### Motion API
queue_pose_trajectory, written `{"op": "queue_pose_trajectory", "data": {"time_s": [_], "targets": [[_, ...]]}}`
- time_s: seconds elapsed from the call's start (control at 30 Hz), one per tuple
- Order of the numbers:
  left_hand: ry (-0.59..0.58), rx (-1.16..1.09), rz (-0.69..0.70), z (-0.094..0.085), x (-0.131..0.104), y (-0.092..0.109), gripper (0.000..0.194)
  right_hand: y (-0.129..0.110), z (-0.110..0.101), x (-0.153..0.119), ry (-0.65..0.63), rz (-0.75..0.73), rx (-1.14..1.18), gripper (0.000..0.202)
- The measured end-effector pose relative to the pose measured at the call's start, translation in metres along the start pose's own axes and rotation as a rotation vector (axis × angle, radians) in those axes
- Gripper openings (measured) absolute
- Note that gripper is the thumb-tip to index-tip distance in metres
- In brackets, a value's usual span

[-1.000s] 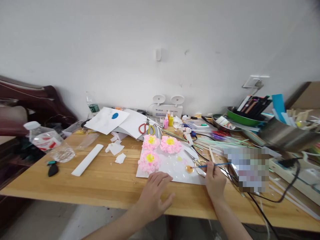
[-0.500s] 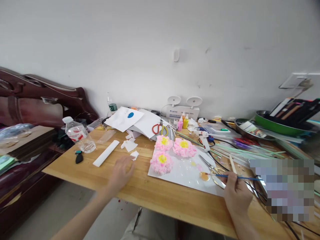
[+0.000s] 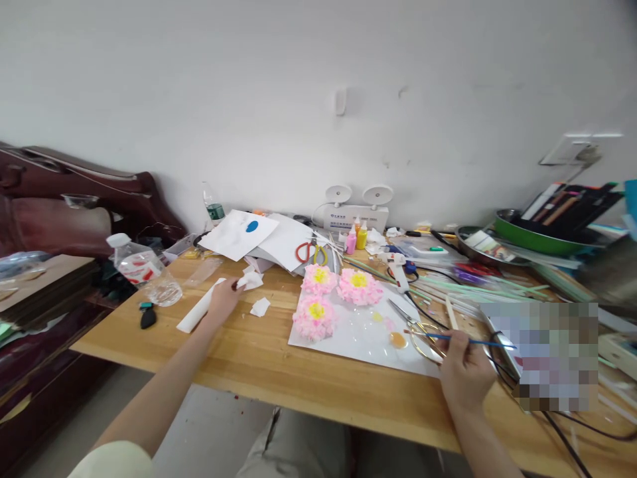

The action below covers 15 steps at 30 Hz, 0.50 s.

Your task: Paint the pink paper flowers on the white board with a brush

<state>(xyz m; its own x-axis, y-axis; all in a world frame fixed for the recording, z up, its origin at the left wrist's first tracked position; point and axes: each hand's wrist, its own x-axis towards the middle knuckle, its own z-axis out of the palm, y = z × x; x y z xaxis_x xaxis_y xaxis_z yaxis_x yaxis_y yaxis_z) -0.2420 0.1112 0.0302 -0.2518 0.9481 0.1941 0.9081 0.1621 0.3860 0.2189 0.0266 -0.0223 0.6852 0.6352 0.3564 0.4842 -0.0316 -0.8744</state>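
L hand pinching paper scrap nr table's back-left | R hand grips brush, tip at sheet's right edge | tip: lift scrap clean, keep brush tip off flowers

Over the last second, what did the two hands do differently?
The left hand moved away from the white board's near edge, leftward across the table, and now touches a crumpled white paper scrap. The right hand stayed put, still holding the blue paintbrush with its tip by the orange paint blob. The three pink paper flowers stayed unmoved.
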Motion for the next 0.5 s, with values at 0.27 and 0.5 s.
{"op": "queue_pose_trajectory", "data": {"time_s": [0.27,0.5], "targets": [[0.003,-0.398,-0.013,-0.02,-0.057,0.06,0.038,-0.005,0.005,0.004,-0.068,0.188,0.132,0.055],[-0.311,-0.662,0.245,0.009,-0.125,0.156,0.026,-0.041,-0.012,-0.005,-0.023,0.329,0.666,0.037]]}}
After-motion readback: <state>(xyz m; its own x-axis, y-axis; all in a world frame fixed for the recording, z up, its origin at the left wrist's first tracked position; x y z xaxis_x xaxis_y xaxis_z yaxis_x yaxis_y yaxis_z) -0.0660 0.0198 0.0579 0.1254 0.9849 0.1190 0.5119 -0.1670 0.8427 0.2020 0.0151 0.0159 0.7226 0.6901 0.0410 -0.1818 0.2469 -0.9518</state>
